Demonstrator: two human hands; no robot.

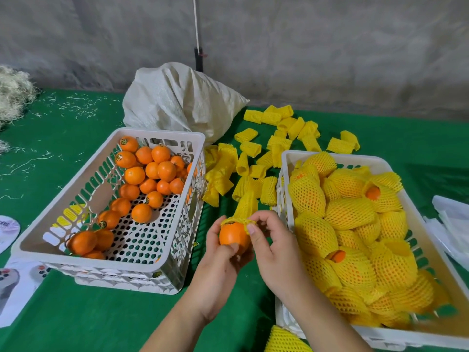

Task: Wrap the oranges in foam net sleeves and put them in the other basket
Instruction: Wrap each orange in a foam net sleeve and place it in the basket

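left hand (pixel 220 252): i see its fingers curled under the bare round orange (pixel 234 237), holding it at 6 o'clock.
right hand (pixel 272 246): pinches the yellow foam net sleeve (pixel 245 208) stretched over the orange's top.
white slotted plastic basket (pixel 162 134): 9 o'clock, bare oranges.
second white basket (pixel 289 158): 3 o'clock, sleeved oranges.
green bench (pixel 76 313): loose sleeves at 12 o'clock.

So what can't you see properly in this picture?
All in the head view:
- The white sack: shut, so its contents are hidden.
- The right basket: its lower layers lie buried under wrapped oranges, and its near corner is blurred.
- The orange being wrapped: its underside is covered by the left hand.
- The stickers on the loose oranges: too small to read.
- The printed sheets: cut off by the left edge.
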